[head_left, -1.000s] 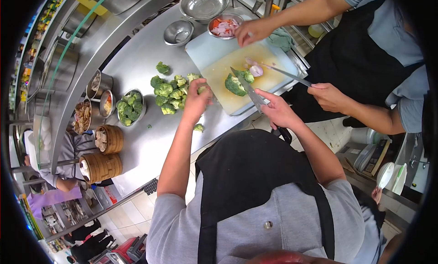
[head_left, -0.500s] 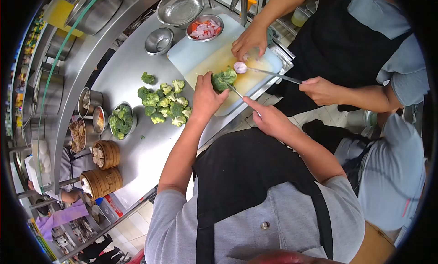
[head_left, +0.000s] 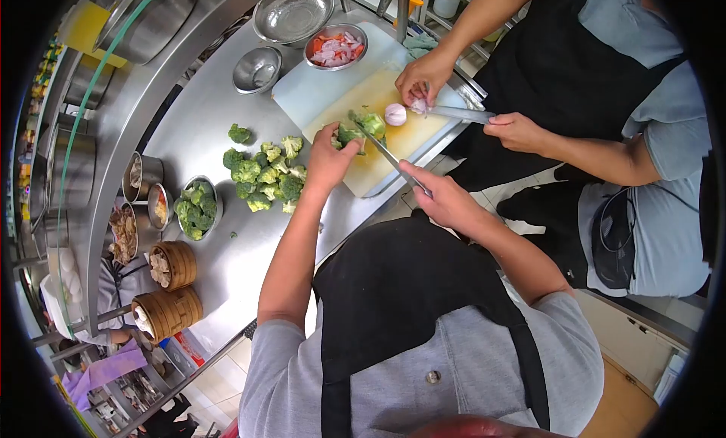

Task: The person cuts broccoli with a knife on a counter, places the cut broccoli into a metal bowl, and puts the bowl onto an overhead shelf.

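My left hand [head_left: 333, 156] grips the broccoli head [head_left: 369, 126] at the near edge of the cutting board [head_left: 302, 97]. In my right hand [head_left: 435, 196] is a knife [head_left: 393, 162], its blade across the broccoli. Cut florets [head_left: 265, 173] lie heaped on the steel table left of my left hand, with one floret [head_left: 239, 133] a little apart. A steel bowl [head_left: 197, 209] of broccoli stands further left. On the same board, a peeled onion [head_left: 395, 114] sits just right of the broccoli.
A co-worker's hands [head_left: 427, 79] hold onion pieces and a second knife [head_left: 461, 114] close to my right. Behind the board stand a bowl of cut onion [head_left: 336, 48], a small empty bowl [head_left: 257, 69] and a colander [head_left: 293, 13]. Bamboo steamers [head_left: 168, 313] stand at the left.
My left hand first came from the florets to the broccoli and now holds it, while the knife has shifted onto the broccoli. The co-worker's knife has moved beside their other hand. The view has shifted.
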The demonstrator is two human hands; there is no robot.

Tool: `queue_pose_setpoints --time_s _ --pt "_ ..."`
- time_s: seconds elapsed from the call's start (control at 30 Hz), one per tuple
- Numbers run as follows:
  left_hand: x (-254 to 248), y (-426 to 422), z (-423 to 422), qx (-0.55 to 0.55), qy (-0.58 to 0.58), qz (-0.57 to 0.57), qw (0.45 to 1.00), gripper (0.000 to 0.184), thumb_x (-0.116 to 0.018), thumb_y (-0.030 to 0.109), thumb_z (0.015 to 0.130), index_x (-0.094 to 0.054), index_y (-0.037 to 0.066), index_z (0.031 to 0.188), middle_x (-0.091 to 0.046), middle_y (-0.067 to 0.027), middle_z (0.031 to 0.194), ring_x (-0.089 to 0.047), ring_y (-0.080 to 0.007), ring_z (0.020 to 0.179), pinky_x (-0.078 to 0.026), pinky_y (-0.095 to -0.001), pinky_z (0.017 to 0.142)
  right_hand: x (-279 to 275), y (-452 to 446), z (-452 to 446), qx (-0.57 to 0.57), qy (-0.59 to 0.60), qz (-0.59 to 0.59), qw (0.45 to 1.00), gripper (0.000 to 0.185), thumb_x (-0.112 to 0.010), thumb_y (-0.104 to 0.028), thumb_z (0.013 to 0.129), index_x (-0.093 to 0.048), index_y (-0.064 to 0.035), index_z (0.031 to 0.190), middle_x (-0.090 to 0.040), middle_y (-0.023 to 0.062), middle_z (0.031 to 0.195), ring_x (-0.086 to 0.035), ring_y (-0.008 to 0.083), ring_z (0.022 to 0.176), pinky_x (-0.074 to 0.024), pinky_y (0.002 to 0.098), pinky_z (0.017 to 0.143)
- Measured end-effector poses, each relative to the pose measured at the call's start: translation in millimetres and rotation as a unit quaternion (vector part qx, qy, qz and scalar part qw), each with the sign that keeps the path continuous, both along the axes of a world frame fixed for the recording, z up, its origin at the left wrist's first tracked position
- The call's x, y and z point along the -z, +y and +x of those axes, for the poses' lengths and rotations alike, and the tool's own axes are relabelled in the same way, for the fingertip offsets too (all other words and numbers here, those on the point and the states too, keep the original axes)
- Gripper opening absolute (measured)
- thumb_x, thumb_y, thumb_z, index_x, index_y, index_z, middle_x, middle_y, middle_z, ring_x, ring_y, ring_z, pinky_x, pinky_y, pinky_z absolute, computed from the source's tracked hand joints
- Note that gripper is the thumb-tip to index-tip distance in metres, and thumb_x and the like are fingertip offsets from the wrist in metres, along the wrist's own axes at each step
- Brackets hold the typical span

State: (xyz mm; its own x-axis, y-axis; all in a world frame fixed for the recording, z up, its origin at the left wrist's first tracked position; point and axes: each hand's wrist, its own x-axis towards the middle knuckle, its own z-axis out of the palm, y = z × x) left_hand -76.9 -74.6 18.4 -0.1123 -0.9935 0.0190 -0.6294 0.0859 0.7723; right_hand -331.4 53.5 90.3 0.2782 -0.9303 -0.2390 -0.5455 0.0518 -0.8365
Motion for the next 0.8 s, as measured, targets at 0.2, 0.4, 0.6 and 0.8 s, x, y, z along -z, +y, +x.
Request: queue_pose_setpoints --time_s 0.2,0.4,0.6,0.8 --pt "-23.3 -6.7 2.9 0.000 0.141 0.214 0.967 0.079 -0.083 0.034 0.089 -0.054 -0.010 0.147 -0.064 -0.0277 0.138 -0.074 -0.0309 0.110 -0.061 -0.0380 0.087 11.4 -20.5 18.2 0.010 -0.033 -0.029 0.999 0.061 -0.052 -0.009 0.102 -0.045 -0.0125 0.162 -0.075 0.0260 0.104 -0.074 0.0373 0.086 -0.0573 0.0448 0.087" --pt "-3.6 1.8 2.1 -0.026 0.217 0.110 0.970 0.057 -0.077 0.022 0.095 -0.060 -0.001 0.145 -0.064 -0.0188 0.130 -0.071 -0.0181 0.090 -0.059 -0.0316 0.073 -7.7 -50.1 28.2 0.050 -0.094 0.133 0.985 0.064 -0.050 -0.008 0.104 -0.040 -0.0160 0.167 -0.053 0.0034 0.070 -0.053 0.0127 0.052 -0.0514 0.0321 0.053" --pt "25.2 13.9 3.3 -0.031 0.293 0.022 0.955 0.032 -0.068 0.006 0.098 -0.063 0.000 0.130 -0.064 -0.0104 0.111 -0.064 -0.0131 0.076 -0.055 -0.0287 0.069 -0.3 -49.3 21.9 0.040 -0.087 0.123 0.988 0.065 -0.050 -0.008 0.106 -0.038 -0.0189 0.169 -0.045 -0.0002 0.063 -0.043 0.0101 0.044 -0.0442 0.0309 0.044" --pt "-39.8 47.7 59.2 -0.105 0.133 0.061 0.984 0.028 -0.072 0.010 0.093 -0.062 0.003 0.118 -0.068 -0.0102 0.100 -0.067 -0.0213 0.081 -0.056 -0.0366 0.076 8.5 -42.4 13.5 0.028 -0.054 0.059 0.996 0.065 -0.051 -0.008 0.105 -0.041 -0.0220 0.167 -0.048 0.0011 0.064 -0.044 0.0110 0.045 -0.0435 0.0323 0.046"
